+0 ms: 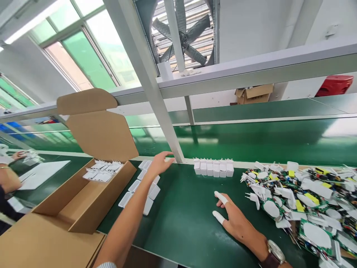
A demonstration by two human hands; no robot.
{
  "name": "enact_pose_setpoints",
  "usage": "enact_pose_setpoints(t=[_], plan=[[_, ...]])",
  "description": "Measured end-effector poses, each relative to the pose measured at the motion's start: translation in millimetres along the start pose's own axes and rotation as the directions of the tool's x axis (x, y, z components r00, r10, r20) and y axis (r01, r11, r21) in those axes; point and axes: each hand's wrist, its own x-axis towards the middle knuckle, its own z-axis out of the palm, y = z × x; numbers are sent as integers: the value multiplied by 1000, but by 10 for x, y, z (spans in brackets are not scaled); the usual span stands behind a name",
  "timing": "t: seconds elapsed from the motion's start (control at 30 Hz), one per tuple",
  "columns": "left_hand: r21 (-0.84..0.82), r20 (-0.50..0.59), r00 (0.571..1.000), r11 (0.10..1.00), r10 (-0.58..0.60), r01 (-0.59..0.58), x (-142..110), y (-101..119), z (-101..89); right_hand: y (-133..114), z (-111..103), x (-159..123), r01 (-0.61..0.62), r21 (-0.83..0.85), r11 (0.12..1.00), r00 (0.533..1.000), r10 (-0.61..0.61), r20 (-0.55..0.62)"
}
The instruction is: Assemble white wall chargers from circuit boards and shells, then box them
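My left hand (161, 163) reaches over the green table near a metal post, thumb and fingers apart, with nothing seen in it. Under and beside that forearm lie two rows of white plastic housings (153, 190). My right hand (234, 220) hovers over or rests on the bare table top; I cannot tell which. It is open, with white covers on two fingertips and a watch at the wrist. Beyond it stands a short row of white plug-like adapter cases (213, 168). To its right is a big pile of green circuit boards with white plastic parts (304, 201).
An open cardboard box (104, 203) with white parts (102, 170) in it stands at the left. A slanting metal post (156, 89) meets the table's back edge. At far left, another person's arm (9, 178) shows by a white board (44, 174).
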Motion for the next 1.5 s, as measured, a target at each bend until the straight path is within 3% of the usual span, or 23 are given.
enact_pose_setpoints(t=[0.07,0.13,0.2,0.3,0.57,0.8,0.9,1.0,1.13,1.23,1.3,1.37,1.5], plan=[[81,-35,989,986,-146,148,19,-304,-293,-37,-19,2,-28,-18,999,999,29,37],[144,-35,963,952,-268,270,8,-560,-471,-80,-43,10,-42,-36,998,997,45,66],[184,-10,940,923,-342,338,-17,-730,-528,-105,-58,18,-34,-48,998,996,38,75],[201,37,931,915,-364,350,-32,-815,-457,-94,-51,17,-14,-52,999,998,17,59],[219,13,970,947,-244,236,-109,-585,-230,-7,4,-51,-42,-25,999,998,43,40],[281,-19,997,957,-71,73,-324,-442,-175,-65,-66,29,64,-7,998,998,-63,24],[300,-97,995,954,22,8,-265,-353,-30,-124,-118,74,98,-20,995,995,-97,29],[141,-200,972,986,119,-92,-279,-70,176,-187,-211,136,126,-99,987,992,-126,3],[-127,-91,942,934,323,-332,-537,527,512,-252,-574,282,100,-375,922,983,-151,-108],[-160,-48,859,845,510,-511,-711,855,803,-250,-1064,426,-74,-631,772,994,4,-112],[-165,-86,816,799,572,-578,-758,946,987,-223,-1406,514,-197,-776,599,975,201,-91],[-183,-135,793,771,594,-610,-774,953,1138,-183,-1675,585,-260,-829,495,943,314,-108],[-218,-151,773,741,617,-635,-830,852,1309,-92,-1894,695,-300,-854,424,913,388,-128]])
